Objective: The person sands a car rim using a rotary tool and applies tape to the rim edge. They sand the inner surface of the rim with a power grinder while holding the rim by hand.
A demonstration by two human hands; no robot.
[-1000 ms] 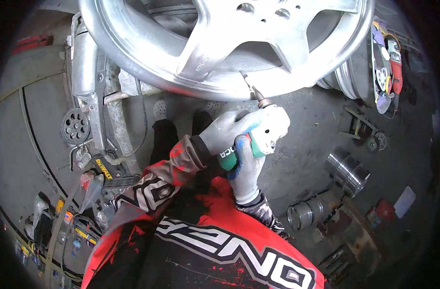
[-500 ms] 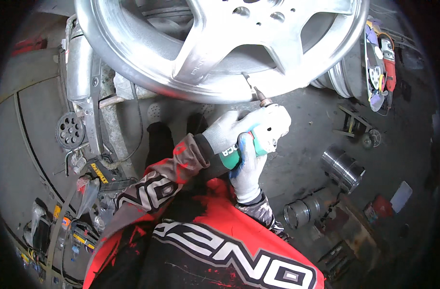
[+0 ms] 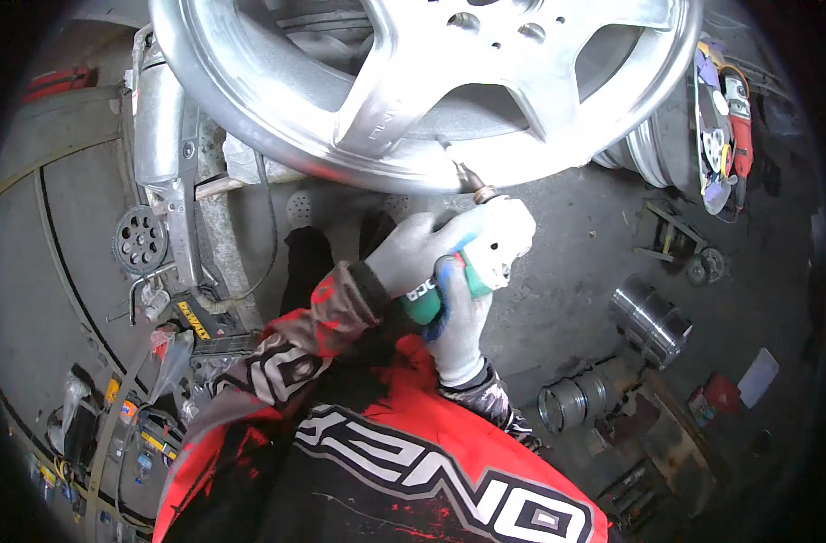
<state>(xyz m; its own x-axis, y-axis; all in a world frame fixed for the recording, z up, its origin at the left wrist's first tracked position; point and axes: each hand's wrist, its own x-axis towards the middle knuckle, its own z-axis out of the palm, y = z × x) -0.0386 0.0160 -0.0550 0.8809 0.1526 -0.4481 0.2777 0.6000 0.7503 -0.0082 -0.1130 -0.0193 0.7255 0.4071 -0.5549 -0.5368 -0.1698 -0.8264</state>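
Observation:
A silver alloy wheel [image 3: 304, 149] fills the top of the picture, its spokes and outer lip facing me. Both my hands, in pale work gloves with blue palms, grip a green handheld power grinder [image 3: 424, 306] with a white head. My left hand [image 3: 415, 251] wraps the body near the head. Lower on the right, my right hand [image 3: 463, 319] is closed around it with the thumb up. A slim bit [image 3: 468, 176] sticks out of the head and reaches over the rim's lip between two spokes. Whether its tip touches the metal is hard to tell.
Left of the wheel stands a metal machine frame [image 3: 160, 127] with a toothed pulley [image 3: 140, 239] and a hanging cable. At right hang a red angle grinder [image 3: 738, 136] and polishing discs. Shiny metal cylinders [image 3: 650, 319] lie on the grey floor. Tools and bags [image 3: 170, 371] clutter the lower left.
The grinder and both hands have shifted slightly left along the rim, and the bit slants more. The wheel and surroundings sit a little further right in the picture.

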